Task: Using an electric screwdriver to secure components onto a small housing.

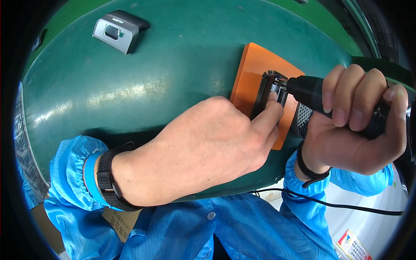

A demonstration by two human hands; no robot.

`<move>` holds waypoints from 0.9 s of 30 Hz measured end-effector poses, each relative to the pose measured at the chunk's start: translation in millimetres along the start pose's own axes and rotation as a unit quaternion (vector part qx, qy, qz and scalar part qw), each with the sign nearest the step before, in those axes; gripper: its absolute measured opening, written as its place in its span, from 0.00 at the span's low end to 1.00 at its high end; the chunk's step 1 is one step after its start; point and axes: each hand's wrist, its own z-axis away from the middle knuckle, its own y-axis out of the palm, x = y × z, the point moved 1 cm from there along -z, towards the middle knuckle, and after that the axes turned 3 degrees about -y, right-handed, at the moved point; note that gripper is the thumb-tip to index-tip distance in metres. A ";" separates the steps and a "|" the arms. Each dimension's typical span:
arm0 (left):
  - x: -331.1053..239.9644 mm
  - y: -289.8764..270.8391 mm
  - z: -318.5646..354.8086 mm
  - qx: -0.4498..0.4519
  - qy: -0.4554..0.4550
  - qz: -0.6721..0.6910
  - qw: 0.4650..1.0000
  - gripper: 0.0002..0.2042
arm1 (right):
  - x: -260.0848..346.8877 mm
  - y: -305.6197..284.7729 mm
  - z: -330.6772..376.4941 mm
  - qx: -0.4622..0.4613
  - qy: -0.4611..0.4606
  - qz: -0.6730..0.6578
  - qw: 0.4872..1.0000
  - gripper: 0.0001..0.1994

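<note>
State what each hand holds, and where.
The right hand grips a black driver-like tool around its body, behind the tapered nose. The left hand touches the black part on the orange block; whether it grips cannot be told.

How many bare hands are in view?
2: the left hand, fingers at the small dark housing on the orange fixture, and the right hand, wrapped around the black driver-like tool.

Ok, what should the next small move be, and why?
Probably ease the electric screwdriver gently inward, left hand held still: the right hand has the tool's tip at the black housing on the orange block, where a left fingertip rests.
</note>
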 end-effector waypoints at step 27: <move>40.0 0.8 -16.9 -0.064 0.122 0.050 0.989 0.14 | 34.0 -73.5 30.5 -0.193 -0.102 -0.088 0.972 0.13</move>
